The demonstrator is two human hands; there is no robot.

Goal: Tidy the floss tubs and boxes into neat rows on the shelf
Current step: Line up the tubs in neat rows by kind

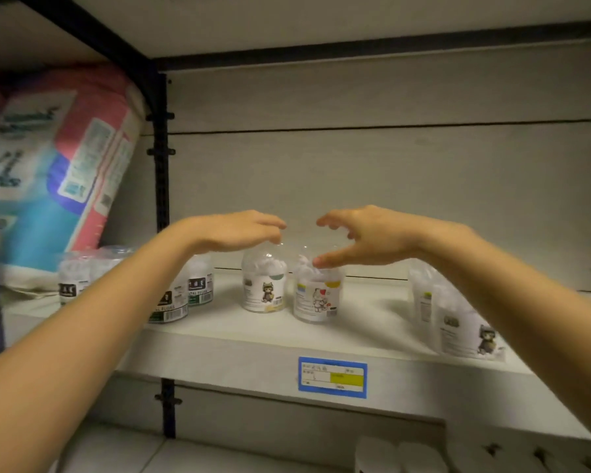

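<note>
Two clear domed floss tubs stand side by side mid-shelf: one with a cat label (pixel 264 283) and one with a red-and-white cartoon label (pixel 317 295). My left hand (pixel 234 231) hovers just above the cat tub, fingers curled down and touching its top. My right hand (pixel 362 235) is spread over the other tub, thumb against its dome. Round green-labelled floss tubs (pixel 198 285) sit to the left, partly hidden by my left forearm. Another cat tub (pixel 468 331) stands at the right front, behind my right arm.
The white shelf (pixel 253 339) carries a blue and yellow price tag (pixel 332 377) on its front edge. A large pink and blue soft pack (pixel 58 172) leans at the far left beside a black upright post (pixel 161 186). White items (pixel 400 455) sit on the lower shelf.
</note>
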